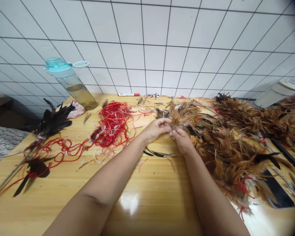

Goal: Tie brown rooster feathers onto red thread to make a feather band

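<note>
My left hand [158, 128] and my right hand [181, 139] meet near the middle of the table, fingertips almost touching. Both are closed at the near edge of a bunch of brown feathers [183, 114]; their fingers pinch its base, though the exact grip is partly hidden. Just below the hands, a few long black feathers [159, 153] lie loose on the wood. Left of my left hand is a tangled heap of red cord [113, 123], with strands trailing leftward. A big pile of brown feathers [226, 157] spreads beside my right forearm.
A bottle with a turquoise lid [71, 85] stands back left, near a black feather bundle [54, 119] on a stick. A red-capped marker [128, 94] lies along the tiled wall. At right are a dark phone [280, 190], more brown feathers [250, 114] and a pale container [277, 93].
</note>
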### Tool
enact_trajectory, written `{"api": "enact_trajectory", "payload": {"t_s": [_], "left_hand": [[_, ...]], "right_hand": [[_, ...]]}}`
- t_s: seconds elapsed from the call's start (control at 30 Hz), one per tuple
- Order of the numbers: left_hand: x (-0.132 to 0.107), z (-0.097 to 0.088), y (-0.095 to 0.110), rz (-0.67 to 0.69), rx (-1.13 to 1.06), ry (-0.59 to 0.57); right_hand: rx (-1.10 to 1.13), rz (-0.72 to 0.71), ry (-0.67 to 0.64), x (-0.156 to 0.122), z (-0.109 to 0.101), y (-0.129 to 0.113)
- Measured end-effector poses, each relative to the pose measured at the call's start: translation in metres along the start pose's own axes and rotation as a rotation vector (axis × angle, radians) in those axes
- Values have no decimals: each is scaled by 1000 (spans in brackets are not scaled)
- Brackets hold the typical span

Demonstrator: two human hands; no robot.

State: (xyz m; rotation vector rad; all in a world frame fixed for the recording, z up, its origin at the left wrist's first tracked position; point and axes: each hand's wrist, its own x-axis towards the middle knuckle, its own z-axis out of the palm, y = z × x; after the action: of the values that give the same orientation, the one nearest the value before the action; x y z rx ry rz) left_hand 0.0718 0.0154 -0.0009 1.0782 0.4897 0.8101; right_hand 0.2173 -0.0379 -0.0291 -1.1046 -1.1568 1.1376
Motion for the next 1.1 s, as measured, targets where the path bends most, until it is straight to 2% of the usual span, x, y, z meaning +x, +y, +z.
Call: {"api": "enact_trajectory", "payload": {"t_s": [0.07, 0.2, 0.23, 0.3, 0.37, 0.5, 0.63, 0.73, 0.87, 1.0, 1.1], "left_hand": [[3, -3, 1, 98, 5, 127], [11, -21, 4, 287, 172, 562], [13, -26, 4, 307, 238, 639], [15, -33, 3, 332, 404, 708], [15, -34, 0, 349, 612, 677], [11, -28, -6, 347, 997, 507], [9, -24, -14, 440, 1275, 365], [12, -26, -20, 468, 1435, 320], [17, -33, -23, 444, 1468, 334], [17, -35, -19, 442, 1338, 365], [15, -35, -14, 408, 1214, 446]], "right_hand": [[138, 60, 43, -1, 2, -2], [386, 93, 153, 0, 0, -7], [429, 95, 161, 1, -1, -8], [490, 100, 160, 1, -4, -9], [527, 104, 158, 2, -6, -9], [551, 101, 148, 2, -7, -9], [562, 106, 133, 2, -7, -9], [555, 105, 126, 1, -6, -9], [555, 120, 141, 1, -4, -8], [540, 124, 147, 0, -3, -8], [527, 123, 150, 0, -2, -9]]}}
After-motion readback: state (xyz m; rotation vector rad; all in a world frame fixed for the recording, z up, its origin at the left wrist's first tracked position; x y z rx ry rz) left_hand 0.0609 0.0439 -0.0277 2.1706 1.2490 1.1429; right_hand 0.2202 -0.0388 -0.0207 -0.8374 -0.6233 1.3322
